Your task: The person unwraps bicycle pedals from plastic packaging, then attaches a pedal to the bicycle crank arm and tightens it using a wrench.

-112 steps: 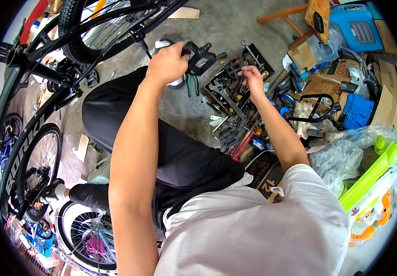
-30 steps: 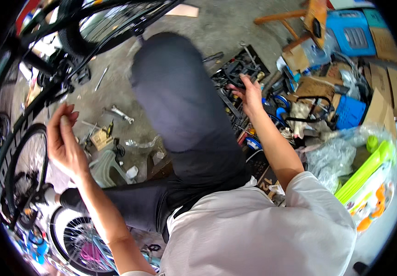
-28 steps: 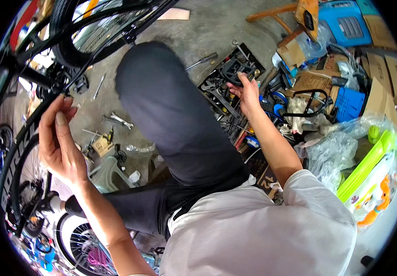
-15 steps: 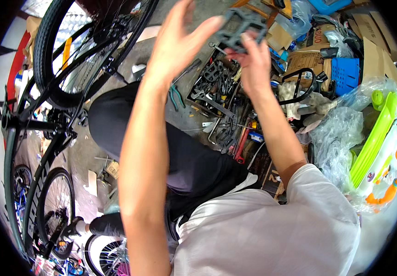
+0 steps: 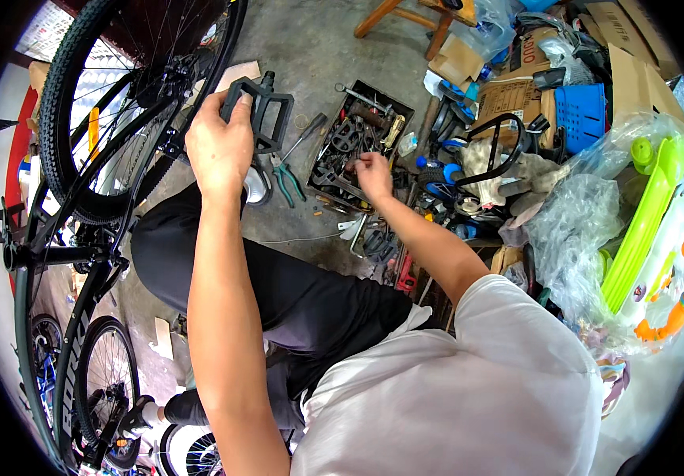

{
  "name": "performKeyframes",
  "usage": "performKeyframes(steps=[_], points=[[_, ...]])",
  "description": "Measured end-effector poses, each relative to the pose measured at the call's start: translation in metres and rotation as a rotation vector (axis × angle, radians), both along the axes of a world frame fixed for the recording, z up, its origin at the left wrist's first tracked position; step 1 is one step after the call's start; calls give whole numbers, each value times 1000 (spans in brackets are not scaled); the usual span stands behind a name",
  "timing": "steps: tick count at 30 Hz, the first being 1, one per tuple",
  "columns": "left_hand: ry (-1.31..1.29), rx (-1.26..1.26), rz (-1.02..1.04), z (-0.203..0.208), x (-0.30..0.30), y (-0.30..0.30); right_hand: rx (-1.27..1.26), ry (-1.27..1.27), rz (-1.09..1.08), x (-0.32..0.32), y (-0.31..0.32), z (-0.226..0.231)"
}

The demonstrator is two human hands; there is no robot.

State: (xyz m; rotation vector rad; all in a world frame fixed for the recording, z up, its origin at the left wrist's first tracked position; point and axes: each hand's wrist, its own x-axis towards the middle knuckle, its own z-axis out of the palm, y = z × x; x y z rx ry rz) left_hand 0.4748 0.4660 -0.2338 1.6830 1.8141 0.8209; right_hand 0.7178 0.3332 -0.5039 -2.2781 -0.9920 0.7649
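A black bicycle pedal is in my left hand, the thumb pressed on its near side. It is raised beside the bike's wheel. My right hand is at the toolbox, its fingers curled together over the loose metal parts. Whatever those fingertips hold, if anything, is too small to name. Inside the box lie several dark parts and tools, with a spanner across its far end. Left of the box, green-handled pliers and a screwdriver rest on the floor.
A black bicycle frame with its wheel fills the left side. At right are a blue basket, cardboard boxes, plastic wrap and a lime-green plastic piece. A wooden stool stands at the far side.
Both hands were together at the pedal, high over the toolbox. The left has carried the pedal left toward the bike; the right has let go and come down to the toolbox.
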Motion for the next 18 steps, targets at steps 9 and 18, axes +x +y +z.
performKeyframes(steps=[9, 18], points=[[-40, 46, -49, -3, 14, 1, -187, -311, 132, 82, 35, -42], [-84, 63, -79, -1, 27, 3, -436, 64, 120, 79, 69, -21]])
